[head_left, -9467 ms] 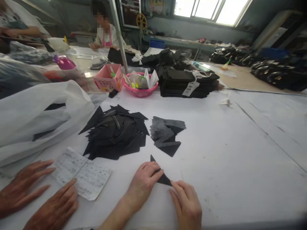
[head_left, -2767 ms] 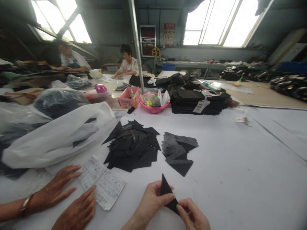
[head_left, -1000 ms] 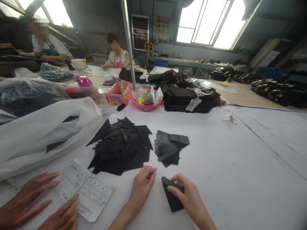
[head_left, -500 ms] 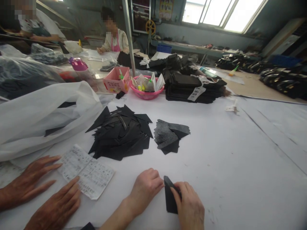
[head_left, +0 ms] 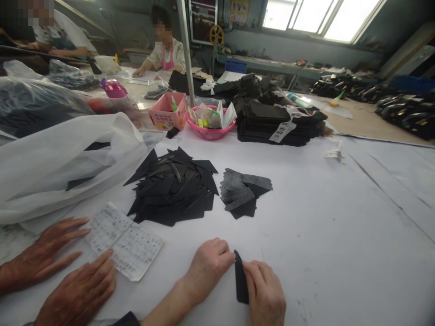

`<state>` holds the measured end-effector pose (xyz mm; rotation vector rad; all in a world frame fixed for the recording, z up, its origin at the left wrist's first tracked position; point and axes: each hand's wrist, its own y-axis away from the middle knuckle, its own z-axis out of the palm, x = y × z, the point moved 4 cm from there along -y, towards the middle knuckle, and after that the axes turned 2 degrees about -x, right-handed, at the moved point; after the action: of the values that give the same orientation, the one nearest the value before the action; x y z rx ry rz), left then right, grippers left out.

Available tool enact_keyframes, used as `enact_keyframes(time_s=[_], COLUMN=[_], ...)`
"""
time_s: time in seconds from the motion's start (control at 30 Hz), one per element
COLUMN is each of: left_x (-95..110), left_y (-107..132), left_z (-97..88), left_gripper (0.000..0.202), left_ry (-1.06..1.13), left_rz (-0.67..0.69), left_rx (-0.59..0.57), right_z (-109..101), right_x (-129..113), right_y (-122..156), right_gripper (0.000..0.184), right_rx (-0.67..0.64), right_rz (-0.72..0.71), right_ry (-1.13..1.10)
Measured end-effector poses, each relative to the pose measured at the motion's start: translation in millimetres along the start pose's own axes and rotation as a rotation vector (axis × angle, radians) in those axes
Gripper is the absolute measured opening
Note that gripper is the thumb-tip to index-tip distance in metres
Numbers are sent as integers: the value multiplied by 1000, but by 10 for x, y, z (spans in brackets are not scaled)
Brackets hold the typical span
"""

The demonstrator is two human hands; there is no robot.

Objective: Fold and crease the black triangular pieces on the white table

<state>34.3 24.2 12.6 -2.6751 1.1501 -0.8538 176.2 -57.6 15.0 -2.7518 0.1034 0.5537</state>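
Observation:
A narrow black flat piece (head_left: pixel 241 281), perhaps leather or fabric, stands between my hands near the front of the white table. My right hand (head_left: pixel 267 290) is closed on its right side, with thumb and fingers along the edge. At the top corner, my left hand (head_left: pixel 211 268) pinches the piece between thumb and curled fingers. Beyond them lies a small fan of grey-backed black pieces (head_left: pixel 238 192). Left of that fan is a larger heap of pointed black pieces (head_left: pixel 173 190).
Another person's hands (head_left: pixel 79 287) rest by a handwritten sheet (head_left: pixel 127 244) at left. A white plastic bag (head_left: pixel 125 140) lies behind them. At the back are a pink box (head_left: pixel 166 115), a pink basket (head_left: pixel 210 133) and a tagged black stack (head_left: pixel 254 129). Two people sit farther back.
The black piece now shows a narrower face, and my right thumb has shifted to its edge. My left hand stays at the top corner. The whole view has shifted slightly.

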Motion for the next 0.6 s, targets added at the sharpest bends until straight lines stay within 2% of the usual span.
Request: enact_keyframes(time_s=[0.1, 0.27, 0.4, 0.5, 0.6], left_x=[11, 26, 38, 52, 69], left_y=[-13, -23, 9, 29, 32], left_z=[-17, -45, -22, -27, -37], left_gripper=[17, 13, 25, 19, 17], left_ry=[3, -1, -28, -37, -37], left_rz=[6, 1, 73, 129, 148], left_rx=[4, -5, -5, 40, 37], right_z=[-6, -11, -15, -22, -18], right_x=[-15, -7, -26, -39, -49], right_y=[16, 21, 27, 44, 62], right_gripper=[18, 20, 20, 21, 22], right_rx=[25, 24, 71, 118, 106], right_rz=[-63, -69, -143, -206, -230], right_ry=[18, 31, 54, 70, 94])
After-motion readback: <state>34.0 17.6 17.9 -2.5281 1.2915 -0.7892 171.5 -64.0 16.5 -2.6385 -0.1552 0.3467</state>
